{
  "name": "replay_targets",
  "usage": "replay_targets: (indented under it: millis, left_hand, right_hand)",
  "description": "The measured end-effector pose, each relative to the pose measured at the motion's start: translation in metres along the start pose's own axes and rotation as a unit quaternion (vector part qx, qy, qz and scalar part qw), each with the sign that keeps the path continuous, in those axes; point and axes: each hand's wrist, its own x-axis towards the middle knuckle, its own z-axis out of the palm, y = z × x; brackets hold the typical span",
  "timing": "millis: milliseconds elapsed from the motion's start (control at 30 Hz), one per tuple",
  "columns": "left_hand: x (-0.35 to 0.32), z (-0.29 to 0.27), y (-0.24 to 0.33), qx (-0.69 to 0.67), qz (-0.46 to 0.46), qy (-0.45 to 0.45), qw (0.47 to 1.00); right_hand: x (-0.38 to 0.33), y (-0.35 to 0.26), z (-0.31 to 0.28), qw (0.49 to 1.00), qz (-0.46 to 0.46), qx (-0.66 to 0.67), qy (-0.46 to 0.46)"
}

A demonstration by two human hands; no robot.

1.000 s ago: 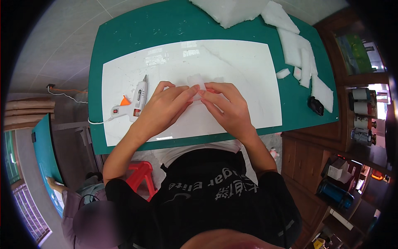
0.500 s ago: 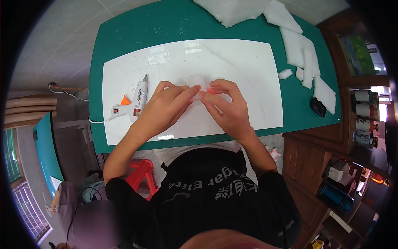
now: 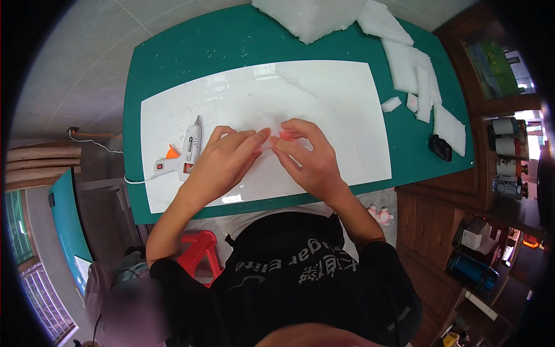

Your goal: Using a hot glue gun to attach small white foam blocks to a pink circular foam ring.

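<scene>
My left hand (image 3: 224, 159) and my right hand (image 3: 311, 160) meet over the white board (image 3: 324, 92). Between their fingertips they pinch a small, pale, partly see-through piece (image 3: 265, 122) with a pinkish tint. Its far part shows beyond my fingers, while the near part is hidden, so I cannot tell its exact kind. Both thumbs press close together on it. Just left of my left hand lies a white hot glue gun (image 3: 192, 141) with an orange trigger, its nozzle pointing away from me.
The white board lies on a green table (image 3: 191, 58). A large white foam block (image 3: 312, 17) sits at the far edge. Several foam offcuts (image 3: 404, 63) and a black object (image 3: 441, 148) are at the right. A red stool (image 3: 199, 248) stands below the table's near left side.
The view has tilted and shifted slightly, so the table sits a little differently in the picture. My hands keep the same pinch on the pale piece, with hardly any change of fingers.
</scene>
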Motion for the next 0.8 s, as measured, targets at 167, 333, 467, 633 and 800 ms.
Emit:
replay_targets:
  millis: [167, 333, 467, 633, 800]
  left_hand:
    - [-0.001, 0.001, 0.003, -0.003, -0.008, 0.004, 1.000]
    - [-0.001, 0.003, 0.003, 0.001, -0.004, 0.006, 1.000]
    - [-0.001, 0.002, 0.005, 0.009, -0.002, 0.009, 1.000]
    - [-0.003, 0.002, 0.005, 0.032, 0.016, 0.034, 0.999]
    - [-0.012, -0.008, 0.013, 0.195, 0.077, 0.137, 0.968]
  right_hand:
    - [-0.001, 0.000, 0.000, 1.000, -0.003, -0.003, -0.002]
    - [-0.004, 0.001, -0.001, 1.000, -0.008, -0.004, 0.000]
    - [-0.004, -0.001, -0.001, 1.000, -0.015, -0.007, 0.006]
    - [-0.005, -0.004, -0.007, 0.999, -0.002, 0.039, -0.001]
    - [-0.021, 0.002, -0.043, 0.977, 0.058, 0.183, 0.093]
